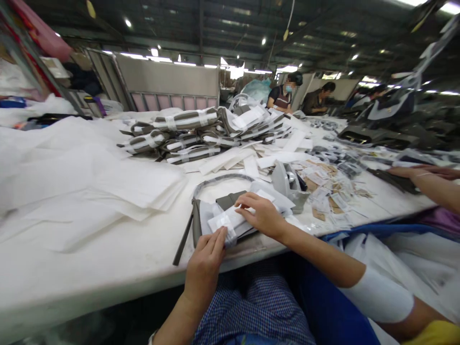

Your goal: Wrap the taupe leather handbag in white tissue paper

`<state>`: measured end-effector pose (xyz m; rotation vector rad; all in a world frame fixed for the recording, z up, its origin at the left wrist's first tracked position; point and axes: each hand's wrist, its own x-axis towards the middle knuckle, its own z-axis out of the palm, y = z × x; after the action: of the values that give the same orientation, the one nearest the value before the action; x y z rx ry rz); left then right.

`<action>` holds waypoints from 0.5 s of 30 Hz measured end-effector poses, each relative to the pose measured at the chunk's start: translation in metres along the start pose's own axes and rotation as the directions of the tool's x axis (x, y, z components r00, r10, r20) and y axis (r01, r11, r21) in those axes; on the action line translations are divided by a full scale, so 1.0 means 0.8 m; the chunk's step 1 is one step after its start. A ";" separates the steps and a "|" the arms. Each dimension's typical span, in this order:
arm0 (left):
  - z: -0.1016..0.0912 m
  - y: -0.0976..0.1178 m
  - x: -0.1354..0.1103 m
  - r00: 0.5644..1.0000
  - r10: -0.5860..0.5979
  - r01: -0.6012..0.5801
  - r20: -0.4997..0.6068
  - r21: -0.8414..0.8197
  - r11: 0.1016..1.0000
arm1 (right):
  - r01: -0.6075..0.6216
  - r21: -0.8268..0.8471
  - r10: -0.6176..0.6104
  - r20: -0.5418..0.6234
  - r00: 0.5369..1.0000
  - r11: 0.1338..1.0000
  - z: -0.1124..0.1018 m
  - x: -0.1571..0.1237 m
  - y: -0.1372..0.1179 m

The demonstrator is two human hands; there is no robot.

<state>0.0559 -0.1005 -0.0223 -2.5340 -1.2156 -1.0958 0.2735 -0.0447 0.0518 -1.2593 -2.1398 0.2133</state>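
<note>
A dark olive handbag lies near the table's front edge, partly covered by a white wrapping sheet. Its handle is wound in clear film and arches behind it, while a dark strap trails off to the left. My left hand holds the lower edge of the white sheet, fingers together over a shiny clear patch. Above the bag, my right hand is curled, thumb and fingertips closed close to the sheet. Whether anything small sits in that pinch is hidden.
Loose white sheets spread over the left of the table. Behind the bag rises a pile of wrapped bags. Tags and small packets lie to the right, near a grey tape dispenser. A co-worker's hands touch dark pieces at far right.
</note>
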 end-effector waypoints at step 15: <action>0.003 -0.003 0.001 0.997 0.043 -0.042 -0.060 0.029 0.999 | -0.822 0.473 0.839 0.263 0.477 0.319 -0.167 -0.008 0.195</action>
<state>0.0559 -0.0976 -0.0239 -2.4754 -1.1486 -1.1292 0.4691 0.0095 0.0851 -1.8422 -0.9983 1.1592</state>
